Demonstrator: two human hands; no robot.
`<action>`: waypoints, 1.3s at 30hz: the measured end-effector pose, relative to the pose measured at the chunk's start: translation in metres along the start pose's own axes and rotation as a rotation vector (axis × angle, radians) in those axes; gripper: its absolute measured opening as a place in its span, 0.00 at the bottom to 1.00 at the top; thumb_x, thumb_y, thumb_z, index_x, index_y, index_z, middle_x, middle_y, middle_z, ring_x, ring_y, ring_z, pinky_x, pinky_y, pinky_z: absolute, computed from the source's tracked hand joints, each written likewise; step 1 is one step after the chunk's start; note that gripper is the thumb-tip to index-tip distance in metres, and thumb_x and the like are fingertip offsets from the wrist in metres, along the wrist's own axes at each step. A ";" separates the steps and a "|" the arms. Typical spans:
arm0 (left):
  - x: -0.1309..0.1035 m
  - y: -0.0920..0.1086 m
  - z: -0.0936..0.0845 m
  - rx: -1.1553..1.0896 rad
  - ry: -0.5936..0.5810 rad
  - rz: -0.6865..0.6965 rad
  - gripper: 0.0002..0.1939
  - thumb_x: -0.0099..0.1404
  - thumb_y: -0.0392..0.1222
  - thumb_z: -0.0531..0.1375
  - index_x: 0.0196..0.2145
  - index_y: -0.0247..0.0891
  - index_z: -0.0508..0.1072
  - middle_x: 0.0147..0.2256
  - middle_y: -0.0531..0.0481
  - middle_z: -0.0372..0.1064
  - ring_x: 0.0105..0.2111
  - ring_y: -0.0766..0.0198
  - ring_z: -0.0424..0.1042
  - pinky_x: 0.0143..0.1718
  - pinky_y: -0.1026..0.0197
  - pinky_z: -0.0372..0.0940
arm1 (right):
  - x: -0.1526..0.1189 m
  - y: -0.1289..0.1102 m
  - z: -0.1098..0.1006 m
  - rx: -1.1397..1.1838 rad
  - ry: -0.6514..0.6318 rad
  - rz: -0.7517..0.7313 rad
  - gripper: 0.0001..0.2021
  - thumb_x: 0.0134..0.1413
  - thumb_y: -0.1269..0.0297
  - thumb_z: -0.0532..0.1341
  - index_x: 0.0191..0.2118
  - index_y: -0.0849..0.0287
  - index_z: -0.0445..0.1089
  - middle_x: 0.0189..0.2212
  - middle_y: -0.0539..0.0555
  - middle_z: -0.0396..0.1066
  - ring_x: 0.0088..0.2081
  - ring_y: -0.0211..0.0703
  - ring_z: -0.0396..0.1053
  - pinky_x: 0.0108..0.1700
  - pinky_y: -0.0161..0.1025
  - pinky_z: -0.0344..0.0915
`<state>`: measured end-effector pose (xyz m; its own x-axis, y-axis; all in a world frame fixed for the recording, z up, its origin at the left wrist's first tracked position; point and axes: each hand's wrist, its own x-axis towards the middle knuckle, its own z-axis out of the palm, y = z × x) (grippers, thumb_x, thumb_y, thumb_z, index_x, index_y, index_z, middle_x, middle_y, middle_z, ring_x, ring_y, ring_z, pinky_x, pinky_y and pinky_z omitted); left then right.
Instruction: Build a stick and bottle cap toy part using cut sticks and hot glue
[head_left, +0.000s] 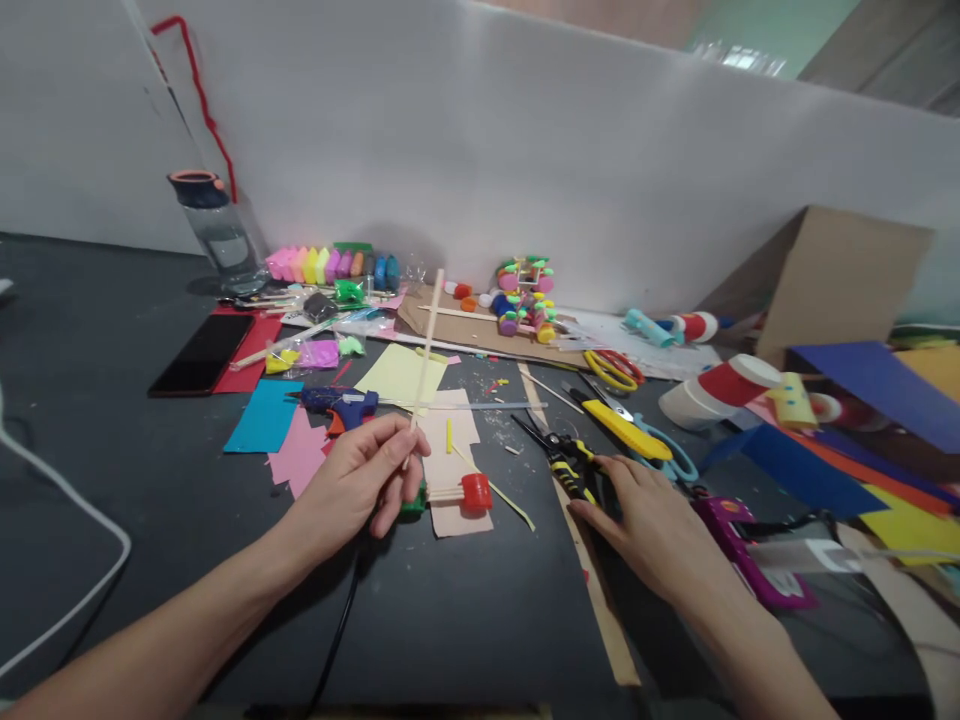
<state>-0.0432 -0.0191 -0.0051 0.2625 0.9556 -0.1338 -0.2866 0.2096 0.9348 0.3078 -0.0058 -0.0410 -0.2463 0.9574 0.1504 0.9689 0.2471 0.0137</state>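
Observation:
My left hand (379, 465) pinches a thin wooden stick (430, 340) near its lower end, and the stick points up and slightly right. On the right, my right hand (637, 510) rests around the handles of black-and-yellow pliers (570, 465) lying on the table. Its thumb and fingers touch the handles; how tightly they grip is partly hidden. Between the hands, a red cylindrical piece (475, 492) with short sticks attached lies on pale pink paper (450, 420). A green piece (412, 500) shows partly behind my left fingers. Just beyond that hand lies a blue glue gun (341, 405).
A yellow utility knife (626, 428) and scissors (619, 370) lie beyond the pliers. A purple device (750, 555) sits right of my right hand. At the back left are a water bottle (217, 235) and a phone (202, 353). A wooden strip (600, 610) runs toward the front edge.

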 end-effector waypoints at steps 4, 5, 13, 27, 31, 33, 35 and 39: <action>0.001 -0.003 0.000 -0.047 -0.049 -0.040 0.14 0.71 0.51 0.59 0.36 0.36 0.71 0.20 0.62 0.59 0.12 0.81 0.55 0.15 0.76 0.44 | 0.003 0.002 0.004 -0.021 -0.016 -0.020 0.27 0.59 0.52 0.57 0.56 0.68 0.66 0.51 0.68 0.71 0.51 0.63 0.70 0.54 0.55 0.67; 0.002 -0.003 0.000 -0.066 -0.068 -0.055 0.13 0.70 0.50 0.60 0.37 0.36 0.71 0.21 0.62 0.59 0.13 0.81 0.55 0.15 0.76 0.45 | 0.005 0.003 0.005 -0.021 -0.016 -0.030 0.27 0.59 0.52 0.57 0.56 0.69 0.65 0.51 0.69 0.71 0.51 0.63 0.70 0.54 0.55 0.67; 0.006 0.006 -0.002 -0.170 -0.209 -0.151 0.15 0.63 0.50 0.65 0.37 0.35 0.70 0.28 0.49 0.73 0.16 0.73 0.67 0.13 0.73 0.53 | 0.016 0.009 0.007 0.019 0.044 -0.136 0.28 0.53 0.56 0.56 0.56 0.67 0.66 0.46 0.67 0.73 0.47 0.60 0.73 0.51 0.53 0.70; 0.007 0.015 -0.009 0.024 0.051 0.027 0.11 0.66 0.47 0.63 0.36 0.37 0.69 0.29 0.51 0.76 0.22 0.70 0.70 0.19 0.71 0.62 | -0.002 0.006 -0.012 0.105 0.050 -0.055 0.25 0.53 0.56 0.54 0.54 0.62 0.62 0.49 0.67 0.71 0.48 0.65 0.73 0.49 0.58 0.72; 0.012 0.013 -0.013 0.183 0.149 0.091 0.10 0.66 0.45 0.63 0.33 0.36 0.74 0.34 0.50 0.77 0.25 0.71 0.68 0.27 0.68 0.62 | 0.003 -0.014 -0.020 0.183 0.100 -0.073 0.23 0.55 0.57 0.54 0.56 0.58 0.60 0.49 0.64 0.71 0.47 0.60 0.73 0.47 0.52 0.73; 0.012 0.012 -0.013 0.266 0.162 0.115 0.08 0.66 0.43 0.64 0.33 0.36 0.78 0.36 0.50 0.76 0.29 0.69 0.69 0.31 0.66 0.63 | 0.007 -0.022 -0.021 0.177 0.100 -0.102 0.23 0.57 0.57 0.54 0.57 0.59 0.60 0.51 0.64 0.69 0.50 0.59 0.72 0.50 0.51 0.72; 0.012 0.011 -0.012 0.339 0.148 0.118 0.07 0.65 0.41 0.64 0.32 0.36 0.79 0.35 0.50 0.75 0.31 0.67 0.69 0.34 0.65 0.63 | 0.012 -0.025 -0.018 0.160 0.075 -0.116 0.25 0.57 0.57 0.55 0.58 0.61 0.60 0.52 0.65 0.68 0.53 0.60 0.69 0.53 0.52 0.70; 0.012 0.003 -0.010 0.429 0.125 0.105 0.05 0.65 0.40 0.63 0.38 0.37 0.77 0.34 0.51 0.74 0.33 0.64 0.70 0.37 0.62 0.65 | 0.019 -0.019 -0.004 0.157 0.018 -0.134 0.25 0.56 0.57 0.56 0.58 0.61 0.62 0.49 0.63 0.68 0.50 0.59 0.70 0.53 0.52 0.69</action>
<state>-0.0498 -0.0049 -0.0071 0.1315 0.9903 -0.0452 0.1084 0.0309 0.9936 0.2845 0.0073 -0.0345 -0.3711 0.9119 0.1755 0.9114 0.3938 -0.1191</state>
